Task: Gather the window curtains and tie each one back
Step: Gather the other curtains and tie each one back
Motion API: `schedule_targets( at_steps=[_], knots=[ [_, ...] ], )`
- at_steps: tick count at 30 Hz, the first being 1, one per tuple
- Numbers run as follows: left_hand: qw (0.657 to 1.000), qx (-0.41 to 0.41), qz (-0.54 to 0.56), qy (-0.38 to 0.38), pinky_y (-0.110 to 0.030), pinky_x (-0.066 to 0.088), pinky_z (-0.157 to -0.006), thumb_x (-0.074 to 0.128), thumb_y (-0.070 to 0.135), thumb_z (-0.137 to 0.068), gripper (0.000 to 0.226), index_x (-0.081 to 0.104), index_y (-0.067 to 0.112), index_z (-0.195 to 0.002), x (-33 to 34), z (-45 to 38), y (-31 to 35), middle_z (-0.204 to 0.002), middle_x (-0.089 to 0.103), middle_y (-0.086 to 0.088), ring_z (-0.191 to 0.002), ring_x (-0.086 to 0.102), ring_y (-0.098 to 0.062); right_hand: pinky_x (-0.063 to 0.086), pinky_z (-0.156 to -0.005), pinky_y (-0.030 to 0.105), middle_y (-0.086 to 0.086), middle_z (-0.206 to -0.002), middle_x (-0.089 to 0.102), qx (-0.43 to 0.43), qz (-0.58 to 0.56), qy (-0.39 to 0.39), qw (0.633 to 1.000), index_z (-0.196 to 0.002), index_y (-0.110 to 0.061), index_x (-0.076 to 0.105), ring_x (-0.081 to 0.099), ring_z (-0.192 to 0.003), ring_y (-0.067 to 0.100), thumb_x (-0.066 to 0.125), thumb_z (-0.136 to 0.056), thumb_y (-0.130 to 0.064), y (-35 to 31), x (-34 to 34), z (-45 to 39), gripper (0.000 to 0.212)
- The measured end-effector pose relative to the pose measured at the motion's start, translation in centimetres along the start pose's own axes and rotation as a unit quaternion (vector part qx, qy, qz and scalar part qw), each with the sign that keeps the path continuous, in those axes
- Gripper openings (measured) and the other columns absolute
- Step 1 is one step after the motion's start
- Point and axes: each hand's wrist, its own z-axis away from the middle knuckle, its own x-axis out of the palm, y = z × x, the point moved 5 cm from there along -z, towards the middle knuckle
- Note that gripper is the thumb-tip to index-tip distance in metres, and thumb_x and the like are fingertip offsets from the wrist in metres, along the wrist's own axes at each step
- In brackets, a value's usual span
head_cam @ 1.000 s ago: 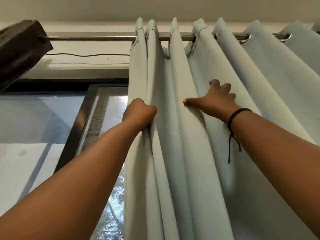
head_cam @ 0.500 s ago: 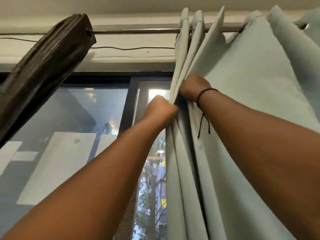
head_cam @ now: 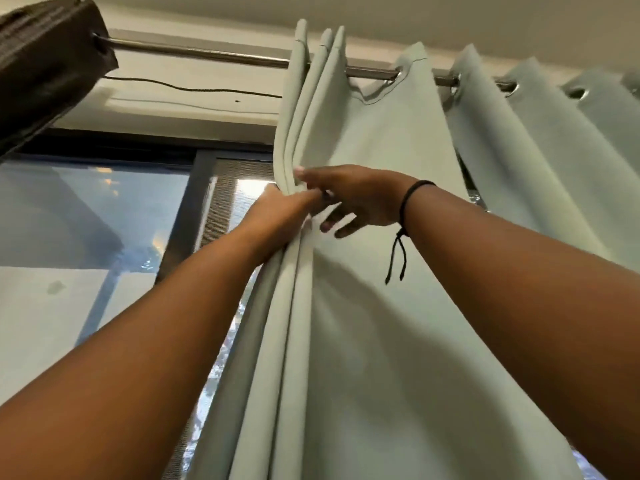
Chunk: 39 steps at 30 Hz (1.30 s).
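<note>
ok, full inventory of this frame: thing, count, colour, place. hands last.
curtain: one, pale grey-green, hung by eyelets from the rod, left folds bunched together
curtain rod: one, metal, across the top
dark curtain: one, dark brown, bunched at the rod's left end
cable: one, black, along the wall below the rod
window: glass with dark frame, left of the pale curtain
wristband: one, black cord, right wrist
left hand: grips the bunched folds
right hand: thumb on the folds, fingers spread over the cloth
</note>
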Motion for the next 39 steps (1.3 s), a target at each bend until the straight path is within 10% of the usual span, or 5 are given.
schedule_targets(
  at_steps=[6,11,15,25,39],
  knots=[
    [0.956,-0.02,-0.285,0.063,-0.031,0.043,-0.07,0.055,0.026,-0.073,0.047,0.05,0.012,-0.117,4.2,-0.1,1.8,-0.102,0.06,-0.008,-0.092,0.057,-0.03,0.032,-0.1,0.05,0.016,-0.139,0.034,0.149,0.384,0.44,0.798,-0.132,-0.018,0.039,0.032,-0.128,0.04,0.064,-0.074,-0.051,8.2,-12.2,4.2,0.072],
    [0.951,-0.025,-0.294,0.09,-0.031,0.038,-0.068,0.052,0.027,-0.078,0.044,0.047,0.011,-0.119,5.7,0.1,2.4,-0.1,0.056,-0.007,-0.088,0.052,-0.028,0.048,-0.091,0.038,0.019,-0.128,0.053,0.176,0.183,0.323,0.912,-0.131,-0.003,0.045,0.054,-0.112,0.035,0.08,-0.068,-0.028,14.7,-14.5,3.9,0.077],
    [0.943,-0.024,-0.315,0.104,-0.032,0.038,-0.07,0.054,0.036,-0.081,0.054,0.039,0.01,-0.126,5.2,0.7,1.7,-0.106,0.054,-0.008,-0.091,0.051,-0.029,0.047,-0.075,0.03,0.018,-0.105,0.067,0.101,0.315,0.37,0.868,-0.101,-0.002,0.064,0.063,-0.088,0.034,0.058,-0.074,-0.012,12.7,-12.7,2.9,0.029],
    [0.943,-0.024,-0.321,0.087,-0.031,0.042,-0.072,0.056,0.026,-0.077,0.043,0.047,0.012,-0.117,2.6,2.8,0.1,-0.107,0.057,-0.011,-0.092,0.053,-0.032,0.043,-0.092,0.04,0.016,-0.128,0.057,-0.068,0.391,0.214,0.892,-0.122,-0.007,0.057,0.056,-0.114,0.034,0.04,-0.094,-0.016,-0.1,-1.7,-5.7,0.034],
    [0.999,-0.028,-0.043,0.007,-0.04,0.056,-0.081,0.058,0.028,-0.07,0.018,0.063,0.025,-0.087,6.0,3.1,-1.3,-0.086,0.069,-0.004,-0.082,0.066,-0.023,0.05,-0.05,0.024,0.002,-0.073,0.057,-0.126,-0.059,0.225,0.964,-0.092,-0.009,0.061,0.056,-0.064,0.017,0.049,-0.09,-0.01,4.0,-1.1,-1.1,0.013]
  ],
)
